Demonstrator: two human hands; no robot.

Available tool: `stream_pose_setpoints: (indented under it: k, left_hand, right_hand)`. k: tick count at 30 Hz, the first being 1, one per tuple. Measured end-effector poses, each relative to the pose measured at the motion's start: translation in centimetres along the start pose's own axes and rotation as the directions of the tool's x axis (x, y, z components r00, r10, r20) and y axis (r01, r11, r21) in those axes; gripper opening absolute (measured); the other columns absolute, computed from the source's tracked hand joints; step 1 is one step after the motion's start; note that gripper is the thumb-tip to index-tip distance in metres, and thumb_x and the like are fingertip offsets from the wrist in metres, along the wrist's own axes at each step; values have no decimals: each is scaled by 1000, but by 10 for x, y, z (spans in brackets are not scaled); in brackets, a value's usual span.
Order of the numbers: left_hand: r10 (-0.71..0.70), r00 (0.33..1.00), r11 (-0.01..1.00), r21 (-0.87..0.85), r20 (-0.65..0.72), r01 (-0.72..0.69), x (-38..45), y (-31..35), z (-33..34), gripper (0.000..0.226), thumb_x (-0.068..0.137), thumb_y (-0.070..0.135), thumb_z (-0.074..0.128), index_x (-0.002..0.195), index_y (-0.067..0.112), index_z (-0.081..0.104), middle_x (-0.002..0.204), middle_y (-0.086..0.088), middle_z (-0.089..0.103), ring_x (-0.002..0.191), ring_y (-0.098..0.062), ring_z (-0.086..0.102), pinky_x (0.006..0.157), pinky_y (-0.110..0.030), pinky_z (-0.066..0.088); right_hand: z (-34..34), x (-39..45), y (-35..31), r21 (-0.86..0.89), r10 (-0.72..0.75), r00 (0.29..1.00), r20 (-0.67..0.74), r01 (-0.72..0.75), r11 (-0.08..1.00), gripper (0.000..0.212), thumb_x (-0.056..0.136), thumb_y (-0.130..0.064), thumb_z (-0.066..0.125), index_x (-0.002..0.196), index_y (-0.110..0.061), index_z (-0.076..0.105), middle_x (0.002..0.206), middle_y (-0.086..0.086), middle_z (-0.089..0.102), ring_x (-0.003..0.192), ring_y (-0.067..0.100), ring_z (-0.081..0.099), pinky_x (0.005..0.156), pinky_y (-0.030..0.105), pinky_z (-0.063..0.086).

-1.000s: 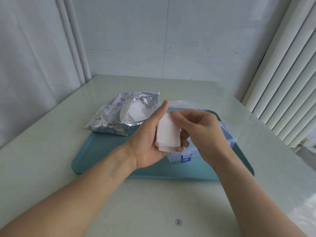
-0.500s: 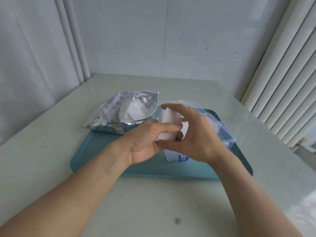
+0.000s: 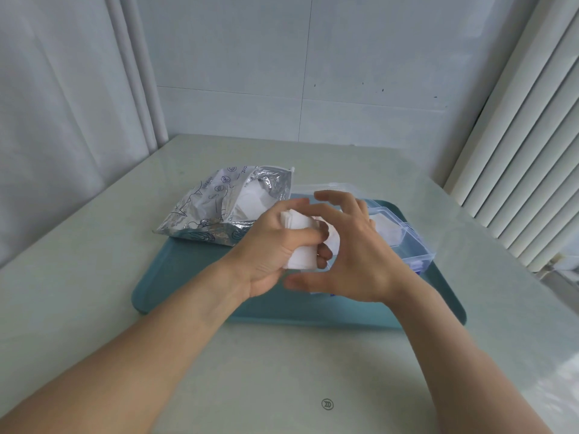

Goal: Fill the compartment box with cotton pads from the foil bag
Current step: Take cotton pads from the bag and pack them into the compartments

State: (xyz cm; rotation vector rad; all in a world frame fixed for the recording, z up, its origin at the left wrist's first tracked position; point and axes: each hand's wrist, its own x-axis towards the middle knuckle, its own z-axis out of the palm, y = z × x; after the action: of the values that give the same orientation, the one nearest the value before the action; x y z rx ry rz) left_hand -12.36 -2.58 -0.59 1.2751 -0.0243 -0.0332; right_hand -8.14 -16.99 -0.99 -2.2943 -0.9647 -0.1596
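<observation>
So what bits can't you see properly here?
- Compartment box, head view: the right hand covers most compartments, so how full it is stays hidden.
- Stack of cotton pads: the left hand wraps it; count unclear.
- Foil bag: print too small.

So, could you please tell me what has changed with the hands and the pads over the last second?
The left hand has turned palm-down and now grips the stack of cotton pads alone. The right hand has let go, its fingers spread beside the stack. The foil bag, compartment box and tray stayed put.
</observation>
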Motion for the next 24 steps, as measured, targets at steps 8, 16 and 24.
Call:
stream_pose_setpoints:
  k: [8, 16, 24]
  left_hand:
    - [-36, 967, 976, 215, 252, -19, -1, -3, -11, 113, 69, -9, 67, 156, 35, 8, 100, -6, 67, 74, -32, 65, 58, -31, 52]
    - [346, 932, 768, 539, 108, -347, 5, -6, -13, 73, 73, 24, 72, 140, 21, 43, 118, -3, 59, 108, -16, 61, 94, -29, 48]
    - [201, 912, 218, 891, 357, -397, 17, -32, -24, 58, 76, 65, 72, 118, 26, 69, 141, 5, 51, 139, -12, 29, 118, -32, 21]
  right_hand:
    - [-23, 0, 11, 465, 40, 964, 261, -163, 870, 45, 74, -42, 76, 109, -14, 67, 115, -1, 62, 86, 31, 63, 82, 35, 43]
    - [-46, 8, 38, 824, 289, 922, -258, 54, 564, 13, 93, -13, 60, 103, -5, 61, 92, 9, 72, 84, 24, 70, 79, 37, 60]
    - [-83, 31, 78, 307, 499, 856, -133, -444, 842, 35, 99, -1, 47, 116, -25, 67, 96, 6, 60, 85, 29, 61, 74, 40, 58]
